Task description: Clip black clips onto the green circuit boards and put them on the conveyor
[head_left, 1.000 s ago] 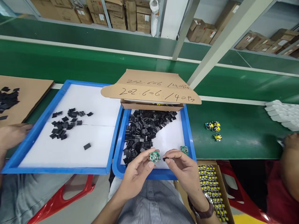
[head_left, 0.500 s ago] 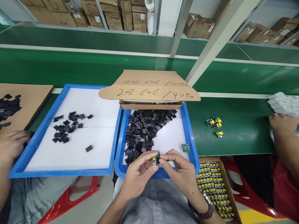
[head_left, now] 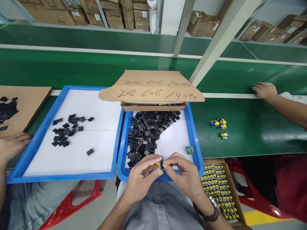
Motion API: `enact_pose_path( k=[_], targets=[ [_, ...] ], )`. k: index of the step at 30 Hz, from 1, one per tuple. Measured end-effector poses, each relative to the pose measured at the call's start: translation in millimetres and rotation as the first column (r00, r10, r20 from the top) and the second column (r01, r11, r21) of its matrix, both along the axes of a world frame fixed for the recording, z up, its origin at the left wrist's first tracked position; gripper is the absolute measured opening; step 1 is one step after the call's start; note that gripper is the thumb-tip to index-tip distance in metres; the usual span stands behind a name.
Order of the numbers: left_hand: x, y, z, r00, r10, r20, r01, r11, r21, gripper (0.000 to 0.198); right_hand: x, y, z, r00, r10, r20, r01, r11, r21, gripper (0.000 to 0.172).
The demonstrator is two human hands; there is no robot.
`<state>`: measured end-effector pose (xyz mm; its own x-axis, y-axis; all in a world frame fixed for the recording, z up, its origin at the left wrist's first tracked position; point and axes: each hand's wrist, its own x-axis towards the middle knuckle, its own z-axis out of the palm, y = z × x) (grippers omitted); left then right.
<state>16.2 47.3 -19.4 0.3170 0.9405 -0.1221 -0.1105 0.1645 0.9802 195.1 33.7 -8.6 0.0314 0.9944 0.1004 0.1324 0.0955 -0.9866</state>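
Observation:
Between my two hands, above the near edge of a blue-rimmed tray [head_left: 197, 150], is a small circuit board [head_left: 160, 163] with a yellow part on it. My left hand [head_left: 143, 174] pinches it from the left between thumb and fingers. From the right, the thumb and fingertips of my right hand [head_left: 183, 171] press together at the board's edge; whether they hold a small piece too is hidden. Many small black pieces [head_left: 144, 134] lie heaped in the tray's left part. A loose green circuit board [head_left: 189, 150] rests by the tray's right rim.
An open cardboard box [head_left: 153, 107] with handwritten flaps stands behind the tray. A second blue-rimmed tray [head_left: 115, 153] with black pieces is on the left. Several yellow-topped boards [head_left: 222, 124] lie right; a box of them [head_left: 240, 207] sits below. Co-workers' hands [head_left: 265, 90] [head_left: 14, 143] are at both sides.
The right co-worker's hand has moved farther back across the bench, and the white stack there is mostly out of view. My hands keep their hold on the board, nearly unmoved.

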Motion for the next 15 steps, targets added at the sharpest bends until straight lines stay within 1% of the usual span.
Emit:
enact_pose_path(
  k=[4, 6, 8, 10, 11, 13, 15],
  targets=[
    [0.1, -3.4, -4.1, 0.998, -0.006, -0.063, 0.011, 0.997, 0.082, 0.037, 2.9, 0.4, 2.9, 0.999, 0.008, 0.047, -0.008, 1.0, -0.018, 0.015],
    [0.2, -4.7, -6.0, 0.993, 0.003, -0.122, 0.016, 0.988, 0.152, 0.038, 4.0, 1.7, 1.5, 1.0, 0.007, 0.022, -0.006, 0.999, -0.039, 0.014],
    [0.7, -5.8, -6.5, 0.981, 0.021, -0.193, 0.026, 0.971, 0.237, 0.041, 6.6, 4.1, -2.2, 0.992, 0.042, -0.121, -0.059, 0.989, -0.135, 0.009],
    [1.8, -6.7, -5.0, 0.965, 0.041, -0.258, 0.045, 0.947, 0.319, 0.046, 10.4, 6.6, -7.5, 0.947, 0.065, -0.314, -0.151, 0.955, -0.256, 0.004],
    [2.7, -7.2, -3.5, 0.958, 0.052, -0.283, 0.055, 0.933, 0.355, 0.049, 12.4, 7.4, -10.5, 0.919, 0.063, -0.388, -0.191, 0.935, -0.3, 0.005],
    [4.8, -8.2, 0.5, 0.945, 0.072, -0.318, 0.07, 0.908, 0.414, 0.052, 16.0, 7.5, -15.9, 0.882, 0.042, -0.47, -0.228, 0.91, -0.346, 0.007],
    [7.3, -9.7, 4.7, 0.939, 0.088, -0.333, 0.076, 0.89, 0.45, 0.053, 18.7, 5.6, -19.5, 0.86, 0.026, -0.509, -0.245, 0.897, -0.368, 0.009]
  ],
)
